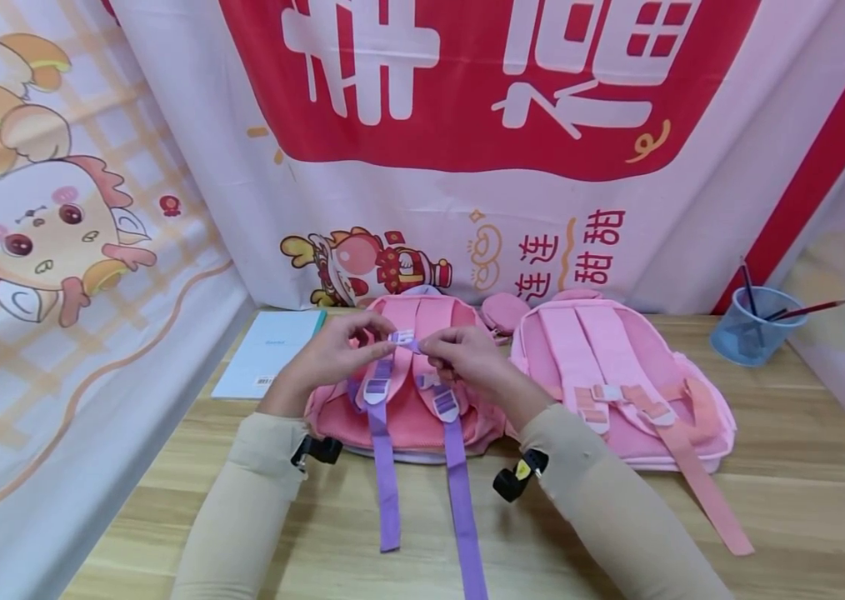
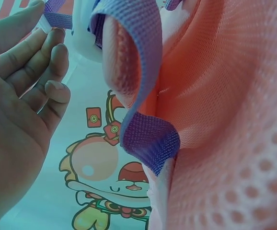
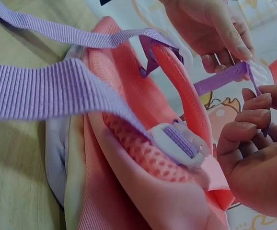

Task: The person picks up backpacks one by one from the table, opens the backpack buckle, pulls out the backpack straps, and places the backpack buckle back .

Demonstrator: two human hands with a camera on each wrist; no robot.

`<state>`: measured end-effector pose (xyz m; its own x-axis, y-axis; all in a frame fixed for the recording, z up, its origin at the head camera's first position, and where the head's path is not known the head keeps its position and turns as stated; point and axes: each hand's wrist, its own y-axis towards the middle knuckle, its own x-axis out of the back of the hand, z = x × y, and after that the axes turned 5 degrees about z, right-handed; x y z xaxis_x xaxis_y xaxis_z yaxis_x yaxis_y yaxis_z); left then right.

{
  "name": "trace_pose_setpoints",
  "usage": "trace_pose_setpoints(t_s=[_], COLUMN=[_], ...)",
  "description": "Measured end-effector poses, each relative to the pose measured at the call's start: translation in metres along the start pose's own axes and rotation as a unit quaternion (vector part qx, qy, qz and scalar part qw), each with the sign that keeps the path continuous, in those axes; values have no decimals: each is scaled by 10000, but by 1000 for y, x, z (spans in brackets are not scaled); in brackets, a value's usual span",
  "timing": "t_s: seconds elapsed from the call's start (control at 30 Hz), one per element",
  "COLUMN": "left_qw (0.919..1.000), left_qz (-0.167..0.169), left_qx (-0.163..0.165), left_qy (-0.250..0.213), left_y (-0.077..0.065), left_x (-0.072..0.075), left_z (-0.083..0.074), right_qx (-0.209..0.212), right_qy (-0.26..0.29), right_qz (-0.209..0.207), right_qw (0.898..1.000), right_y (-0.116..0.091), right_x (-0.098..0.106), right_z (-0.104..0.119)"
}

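Observation:
A pink backpack [image 1: 332, 425] lies with its shoulder straps facing up, and both hands are raised over it. In the head view my left hand [image 1: 336, 350] is at the upper part of the straps, where its thumb and fingers pinch a small white buckle [image 3: 259, 73]. A short purple chest strap [image 3: 220, 79] runs through that buckle. My right hand [image 1: 467, 354] pinches the loose end of the same strap, just right of the buckle. Two long purple webbing straps [image 1: 385, 492] hang toward the front from white adjusters [image 3: 177, 143].
A second, lighter pink backpack [image 1: 550, 333] with a peach strap [image 1: 707, 500] lies to the right. Between the bags is a small round pink pouch [image 1: 505, 312]. A pale blue notebook [image 1: 265, 350] sits at left, a blue pen cup [image 1: 748, 333] at right, on the wooden table [image 1: 812, 483].

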<state>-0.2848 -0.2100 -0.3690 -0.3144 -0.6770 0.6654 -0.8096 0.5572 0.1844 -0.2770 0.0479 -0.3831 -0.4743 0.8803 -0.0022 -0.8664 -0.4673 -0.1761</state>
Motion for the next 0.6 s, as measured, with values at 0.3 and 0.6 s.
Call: trace_pose_setpoints(t_s=[0.3,0.6], left_qw=[9999,9995], left_qz=[-15,3], left_qx=[-148,-290], left_qy=[21,111], left_y=[-2,0], left_x=[0,0], left_z=[0,0], right_qx=[-69,106], right_qy=[343,742], right_qz=[-41,109], right_qw=[9994,9971], right_y=[5,9], right_x=[-9,-20], right_z=[0,0])
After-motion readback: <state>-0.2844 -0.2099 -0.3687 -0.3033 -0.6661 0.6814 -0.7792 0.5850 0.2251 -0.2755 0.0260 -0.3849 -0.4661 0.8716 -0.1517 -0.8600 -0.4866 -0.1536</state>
